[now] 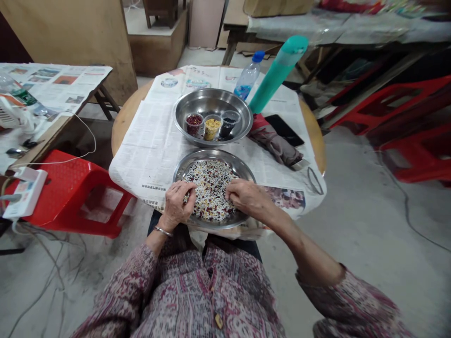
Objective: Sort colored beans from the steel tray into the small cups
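A shallow steel plate (243, 166) at the table's near edge holds a spread of mixed grains (211, 188), mostly white with dark red, yellow and black bits. Over the plate's left side is my left hand (179, 202), fingers curled, thumb close to the index finger. My right hand (246, 198) is closed at the right side of the grains, fingertips down among them. Whatever either hand pinches is too small to make out. Behind the plate, a steel basin (186, 104) holds clear cups of dark red grains (194, 123), yellow grains (212, 126) and black grains (228, 126).
Newspaper (141, 150) covers the round table. Right of the basin stand a bottle with a blue cap (248, 75) and a long green object (278, 75), near a folded umbrella (275, 143) and a dark phone (284, 130). A red stool (73, 188) and power strip (26, 192) are left.
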A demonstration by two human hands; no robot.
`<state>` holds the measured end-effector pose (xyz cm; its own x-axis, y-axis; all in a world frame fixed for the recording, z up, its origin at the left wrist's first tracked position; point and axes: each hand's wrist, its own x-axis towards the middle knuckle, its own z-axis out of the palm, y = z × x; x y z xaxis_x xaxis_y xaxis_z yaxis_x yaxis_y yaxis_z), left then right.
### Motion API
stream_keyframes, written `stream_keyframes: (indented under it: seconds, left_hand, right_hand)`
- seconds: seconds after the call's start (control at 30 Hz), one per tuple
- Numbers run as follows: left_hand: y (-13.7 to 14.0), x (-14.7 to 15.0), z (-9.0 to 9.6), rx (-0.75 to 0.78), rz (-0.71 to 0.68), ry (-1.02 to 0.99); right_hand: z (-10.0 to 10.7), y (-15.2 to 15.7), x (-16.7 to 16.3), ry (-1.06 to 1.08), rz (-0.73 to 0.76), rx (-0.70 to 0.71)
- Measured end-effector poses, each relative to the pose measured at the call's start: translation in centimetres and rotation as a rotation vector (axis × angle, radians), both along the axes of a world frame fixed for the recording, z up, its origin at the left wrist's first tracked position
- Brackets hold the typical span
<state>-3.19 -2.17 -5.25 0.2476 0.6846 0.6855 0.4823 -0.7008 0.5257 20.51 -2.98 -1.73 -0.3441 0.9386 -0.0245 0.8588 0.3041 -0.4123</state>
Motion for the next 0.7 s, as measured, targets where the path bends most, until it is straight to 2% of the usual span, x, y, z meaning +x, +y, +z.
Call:
stream_keyframes:
  seconds: [0.13, 0.27, 0.37, 0.43, 0.5, 0.6, 0.7]
  left_hand:
    - [0.0, 0.0, 0.1, -0.002, -0.011, -0.006]
    - [0.0, 0.0, 0.1, 0.01, -0.008, -0.003]
    - [0.0, 0.0, 0.0, 0.021, -0.013, -0.018]
    - [0.0, 0.0, 0.0, 0.016, -0.013, -0.015]
    - [0.0, 0.0, 0.0, 0.01, -0.008, -0.007]
    - [0.0, 0.1, 0.1, 0.009, -0.006, -0.002]
    - [0.0, 0.1, 0.1, 0.018, -0.016, -0.016]
  right_hand:
    - [-0.2, 0.1, -1.5, 0.006, 0.142, -0.004]
    - [-0.5, 1.2, -2.9, 0.159, 0.166, 0.147]
    - [-0.6, 2.0, -2.8, 0.21, 0.038, 0.235]
    - [-0.7, 2.2, -2.1, 0.156, -0.121, 0.249]
    - [-1.1, 2.0, -1.5, 0.051, -0.221, 0.219]
    - [-1.9, 1.5, -1.5, -0.039, -0.214, 0.168]
    - [-2.5, 1.3, -2.7, 0.057, -0.157, 0.162]
